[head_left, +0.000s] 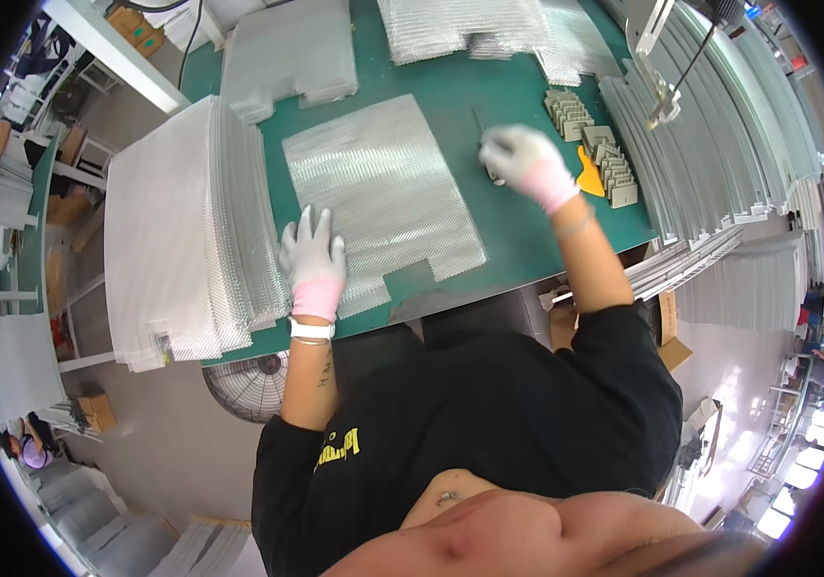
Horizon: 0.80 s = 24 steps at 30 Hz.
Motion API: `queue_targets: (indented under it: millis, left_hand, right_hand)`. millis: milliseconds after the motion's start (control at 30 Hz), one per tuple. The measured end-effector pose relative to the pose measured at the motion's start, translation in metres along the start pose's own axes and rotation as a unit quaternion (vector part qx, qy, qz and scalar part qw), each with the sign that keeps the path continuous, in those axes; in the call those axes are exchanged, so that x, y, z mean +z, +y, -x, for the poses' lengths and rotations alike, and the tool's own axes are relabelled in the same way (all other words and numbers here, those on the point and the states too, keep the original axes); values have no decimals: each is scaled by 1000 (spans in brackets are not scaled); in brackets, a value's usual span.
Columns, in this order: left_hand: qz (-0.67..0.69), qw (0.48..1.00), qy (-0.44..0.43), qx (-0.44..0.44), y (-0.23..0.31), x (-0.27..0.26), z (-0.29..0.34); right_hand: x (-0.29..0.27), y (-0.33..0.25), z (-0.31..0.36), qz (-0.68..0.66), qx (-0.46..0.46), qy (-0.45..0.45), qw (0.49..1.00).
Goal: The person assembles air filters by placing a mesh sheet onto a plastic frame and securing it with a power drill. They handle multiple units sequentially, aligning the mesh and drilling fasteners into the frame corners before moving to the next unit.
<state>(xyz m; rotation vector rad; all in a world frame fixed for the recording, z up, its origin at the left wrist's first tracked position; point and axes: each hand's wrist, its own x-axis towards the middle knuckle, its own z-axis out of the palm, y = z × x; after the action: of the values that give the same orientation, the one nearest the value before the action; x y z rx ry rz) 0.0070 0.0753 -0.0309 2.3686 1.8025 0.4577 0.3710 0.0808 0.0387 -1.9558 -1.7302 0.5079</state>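
Observation:
A silvery mesh panel (388,192) with a notch in its near edge lies flat and slightly turned on the green worktable (518,252). My left hand (312,258), in a grey and pink glove, rests open on the panel's left edge, fingers stretched out. Right of the panel, my right hand (527,165), in a matching glove, is closed around a thin-shafted tool (478,119). The tool's narrow shaft points away from me; my fingers hide most of its handle, so its exact kind does not show. This hand is a little blurred and apart from the panel.
A tall stack of mesh panels (167,231) stands at the left, with more stacks (287,53) along the far side. Small metal brackets (614,178) and a yellow scraper-like piece (588,171) lie at the right, beside long stacked strips (710,144). A floor fan (250,388) stands below the table's near edge.

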Motion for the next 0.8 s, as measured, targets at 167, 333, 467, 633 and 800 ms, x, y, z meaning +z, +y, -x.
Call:
queue_targets:
  millis: [167, 333, 467, 633, 800]
  left_hand:
    - [-37, 999, -2, 38, 2, 6, -11]
    - [-29, 999, 15, 31, 2, 13, -9]
    - [-20, 1000, 17, 5, 6, 4, -2]
    - [-22, 1000, 8, 18, 8, 8, -9]
    - [-27, 999, 15, 9, 7, 6, -6]
  right_hand:
    - [-60, 156, -142, 134, 184, 242, 943]
    - [-66, 189, -203, 151, 324, 171, 918]
    - [-78, 151, -205, 182, 304, 57, 933]
    - [-120, 226, -230, 124, 265, 90, 952]
    - [-123, 187, -212, 38, 285, 68, 955]
